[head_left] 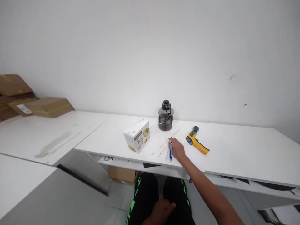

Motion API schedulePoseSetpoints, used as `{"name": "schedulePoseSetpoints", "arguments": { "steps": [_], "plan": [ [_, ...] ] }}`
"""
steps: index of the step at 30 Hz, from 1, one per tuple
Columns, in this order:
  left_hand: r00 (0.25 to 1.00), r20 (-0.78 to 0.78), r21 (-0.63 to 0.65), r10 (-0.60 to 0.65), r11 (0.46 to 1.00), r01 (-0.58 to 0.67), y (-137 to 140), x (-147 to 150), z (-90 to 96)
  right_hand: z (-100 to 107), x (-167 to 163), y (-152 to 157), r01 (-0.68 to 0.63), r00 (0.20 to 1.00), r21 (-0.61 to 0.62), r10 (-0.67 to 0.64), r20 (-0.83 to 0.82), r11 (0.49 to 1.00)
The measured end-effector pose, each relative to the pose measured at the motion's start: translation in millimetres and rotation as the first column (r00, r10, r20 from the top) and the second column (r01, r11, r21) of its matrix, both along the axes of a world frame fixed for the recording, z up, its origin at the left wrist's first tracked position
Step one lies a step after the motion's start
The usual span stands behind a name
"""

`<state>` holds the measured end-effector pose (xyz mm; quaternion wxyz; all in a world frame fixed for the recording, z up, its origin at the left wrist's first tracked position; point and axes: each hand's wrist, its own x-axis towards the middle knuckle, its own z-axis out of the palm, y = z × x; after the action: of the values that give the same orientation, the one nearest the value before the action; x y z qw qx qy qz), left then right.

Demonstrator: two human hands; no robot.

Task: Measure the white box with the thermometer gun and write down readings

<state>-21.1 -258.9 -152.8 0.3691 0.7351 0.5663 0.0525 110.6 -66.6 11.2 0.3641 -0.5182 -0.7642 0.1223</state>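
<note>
The right hand [177, 149] reaches over the white table [239, 150] with its fingers closed around a blue pen [171, 152], which sits near the front edge, between the white box and the yellow thermometer gun. The pen is gripped along its side, one end toward the wall [140, 62] and the other toward the person, a hold that probably gives steady control of so slim a thing; whether it touches the tabletop I cannot tell. The left hand [161, 211] rests low, over the dark trousers [146, 190], presumably because one hand is enough for something so light; its fingers look loosely curled, but whether they hold anything I cannot tell. The tinted bottle [165, 120] stands upright near the wall on its broad base, which likely keeps the liquid inside steady. The white box [138, 137] sits left of the pen, its lettering running sideways, so it seems to lie on a side, a stable way for it to rest. The yellow thermometer gun [198, 143] lies flat, probably since its pistol shape would not balance upright, with a small dark round piece [196, 128] at its far end.
</note>
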Motion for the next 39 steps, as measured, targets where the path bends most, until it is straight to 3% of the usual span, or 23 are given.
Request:
{"name": "schedulePoseSetpoints", "arguments": {
  "steps": [3, 6, 7, 8, 10, 11, 12, 13, 14, 15, 16, 17, 19, 21, 23, 25, 28, 30, 32, 34, 36, 39],
  "plan": [
    [0.962, 0.240, 0.067, 0.132, 0.986, -0.152, -4, -17, 42.4, -5, -4, 4, 0.051, 0.996, -0.060, -0.047, 0.070, 0.997],
    [0.870, 0.446, 0.236, 0.208, 0.911, -0.339, 8, -40, 100.5, -11, -6, 9, 0.100, 0.986, -0.152, -0.078, 0.149, 0.983],
    [0.832, 0.496, 0.330, 0.248, 0.833, -0.445, 18, -49, 119.6, -11, -7, 12, 0.118, 0.982, -0.178, -0.088, 0.167, 0.977],
    [0.787, 0.538, 0.425, 0.303, 0.708, -0.563, 29, -60, 137.4, -10, -7, 15, 0.132, 0.981, -0.205, -0.098, 0.168, 0.970],
    [0.664, 0.607, 0.562, 0.437, 0.355, -0.747, 59, -82, 166.6, -2, -4, 22, 0.110, 0.991, -0.292, -0.083, 0.104, 0.950],
    [0.602, 0.626, 0.586, 0.496, 0.211, -0.782, 76, -92, 177.2, 4, 0, 26, 0.065, 0.997, -0.365, -0.048, 0.056, 0.929],
    [0.571, 0.632, 0.599, 0.523, 0.136, -0.789, 94, -101, 185.1, 12, 6, 29, 0.000, 1.000, -0.435, 0.000, 0.000, 0.900],
    [0.547, 0.633, 0.597, 0.548, 0.105, -0.795, 110, -109, 190.4, 20, 15, 31, -0.072, 0.997, -0.492, 0.056, -0.046, 0.868],
    [0.532, 0.625, 0.576, 0.571, 0.124, -0.808, 126, -115, 193.4, 28, 25, 31, -0.085, 0.996, -0.512, 0.070, -0.049, 0.855],
    [0.508, 0.641, 0.516, 0.575, 0.166, -0.840, 139, -120, 194.6, 35, 37, 30, -0.039, 0.999, -0.453, 0.039, -0.008, 0.890],
    [0.496, 0.675, 0.443, 0.546, 0.237, -0.865, 149, -124, 194.6, 40, 50, 27, 0.082, 0.995, -0.351, -0.058, 0.080, 0.933],
    [0.481, 0.705, 0.373, 0.522, 0.304, -0.876, 156, -126, 194.0, 44, 63, 23, 0.229, 0.965, -0.248, -0.186, 0.183, 0.941],
    [0.443, 0.746, 0.269, 0.498, 0.383, -0.884, 163, -130, 193.0, 45, 87, 14, 0.476, 0.840, -0.179, -0.385, 0.382, 0.861],
    [0.405, 0.761, 0.215, 0.506, 0.392, -0.895, 162, -131, 195.2, 40, 105, 10, 0.590, 0.760, -0.274, -0.408, 0.506, 0.760],
    [0.358, 0.804, 0.165, 0.475, 0.400, -0.902, 156, -129, 201.8, 34, 118, 12, 0.599, 0.770, -0.405, -0.357, 0.529, 0.690],
    [0.299, 0.870, 0.101, 0.392, 0.451, -0.887, 148, -124, 212.4, 30, 124, 19, 0.577, 0.796, -0.466, -0.337, 0.502, 0.671],
    [0.203, 0.934, -0.001, 0.295, 0.571, -0.821, 133, -112, 232.8, 38, 123, 25, 0.502, 0.864, -0.510, -0.375, 0.336, 0.698],
    [0.139, 0.954, -0.064, 0.264, 0.637, -0.768, 125, -102, 247.0, 55, 117, 20, 0.382, 0.907, -0.557, -0.415, 0.072, 0.737],
    [0.083, 0.961, -0.125, 0.264, 0.685, -0.718, 117, -93, 259.5, 79, 107, 3, 0.261, 0.864, -0.536, -0.442, -0.241, 0.803],
    [0.056, 0.959, -0.168, 0.276, 0.720, -0.673, 112, -85, 268.5, 105, 92, -22, 0.218, 0.770, -0.428, -0.424, -0.477, 0.877],
    [0.050, 0.961, -0.178, 0.274, 0.744, -0.645, 109, -80, 273.4, 129, 74, -53, 0.234, 0.747, -0.298, -0.367, -0.554, 0.926],
    [0.064, 0.966, -0.151, 0.251, 0.748, -0.647, 106, -78, 274.7, 152, 51, -98, 0.161, 0.842, -0.208, -0.244, -0.481, 0.965]
  ]
}}
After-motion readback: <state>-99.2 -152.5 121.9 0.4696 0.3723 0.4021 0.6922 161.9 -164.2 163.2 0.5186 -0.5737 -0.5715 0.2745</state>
